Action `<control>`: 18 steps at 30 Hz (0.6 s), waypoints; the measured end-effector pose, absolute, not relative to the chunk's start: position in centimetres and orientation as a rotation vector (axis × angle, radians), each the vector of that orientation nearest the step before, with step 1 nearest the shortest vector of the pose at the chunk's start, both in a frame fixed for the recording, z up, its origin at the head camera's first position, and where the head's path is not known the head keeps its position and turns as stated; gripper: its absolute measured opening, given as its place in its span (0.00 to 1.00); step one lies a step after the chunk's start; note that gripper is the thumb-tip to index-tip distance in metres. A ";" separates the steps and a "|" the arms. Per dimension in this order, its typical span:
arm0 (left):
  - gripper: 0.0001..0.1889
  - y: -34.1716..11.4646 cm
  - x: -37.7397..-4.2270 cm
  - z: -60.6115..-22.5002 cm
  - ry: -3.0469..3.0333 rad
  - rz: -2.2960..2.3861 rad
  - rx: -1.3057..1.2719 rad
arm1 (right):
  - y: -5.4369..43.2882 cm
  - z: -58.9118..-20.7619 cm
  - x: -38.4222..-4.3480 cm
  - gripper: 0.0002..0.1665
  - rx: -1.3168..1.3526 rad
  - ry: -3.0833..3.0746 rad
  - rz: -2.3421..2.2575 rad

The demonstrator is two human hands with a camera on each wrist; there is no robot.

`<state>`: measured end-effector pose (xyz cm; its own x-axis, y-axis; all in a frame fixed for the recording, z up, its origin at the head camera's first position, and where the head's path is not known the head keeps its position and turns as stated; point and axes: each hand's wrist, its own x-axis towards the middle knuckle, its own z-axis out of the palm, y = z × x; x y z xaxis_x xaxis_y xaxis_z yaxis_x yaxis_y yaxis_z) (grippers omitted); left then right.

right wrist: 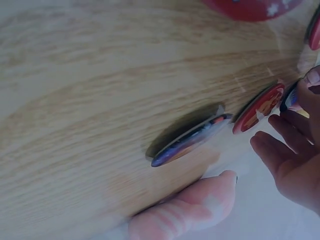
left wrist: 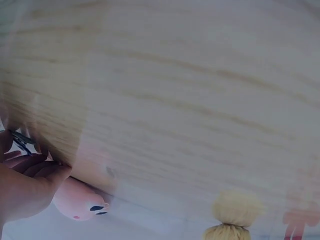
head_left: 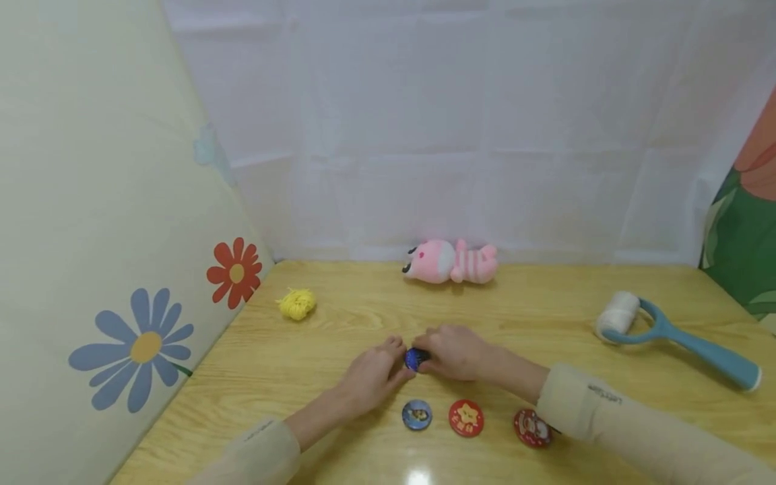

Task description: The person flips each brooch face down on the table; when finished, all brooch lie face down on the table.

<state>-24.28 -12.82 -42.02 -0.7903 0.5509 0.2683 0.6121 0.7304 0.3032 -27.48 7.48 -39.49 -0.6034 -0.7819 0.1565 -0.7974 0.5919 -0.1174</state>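
Observation:
A small blue button badge [head_left: 415, 359] is between my two hands over the middle of the table. My left hand [head_left: 372, 374] holds its left side, thumb at the near edge and fingers at the far one. From the right, my right hand [head_left: 455, 351] pinches the badge between thumb and index finger, the other fingers spread loosely in the right wrist view. Nearer me lie a blue picture badge [head_left: 417, 414], a red star badge [head_left: 466, 417] and a red badge with a white figure [head_left: 533, 428], partly beside the right sleeve.
A pink striped plush [head_left: 448, 261] lies at the back by the white cloth. Yellow yarn [head_left: 297, 304] sits at left, a blue-handled roller [head_left: 679, 337] at right. The right wrist view shows another red badge [right wrist: 260, 107] and a purple-blue badge [right wrist: 190, 140], hidden in the head view.

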 end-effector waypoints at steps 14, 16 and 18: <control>0.17 -12.5 -24.2 -41.9 -2.726 -0.494 -0.994 | 7.6 -39.6 -27.5 0.17 1.406 -2.672 0.218; 0.16 -12.5 -24.2 -41.8 -2.728 -0.489 -0.997 | 7.7 -39.5 -27.6 0.13 1.401 -2.632 0.299; 0.14 -12.4 -24.2 -41.8 -2.735 -0.495 -0.998 | 7.6 -39.5 -27.7 0.09 1.371 -2.622 0.375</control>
<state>-24.22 -12.43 -41.80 -0.7558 0.5890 0.2860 0.6519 0.7180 0.2441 -27.66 7.62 -39.48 -0.5673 -0.7834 0.2538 -0.8231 0.5485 -0.1469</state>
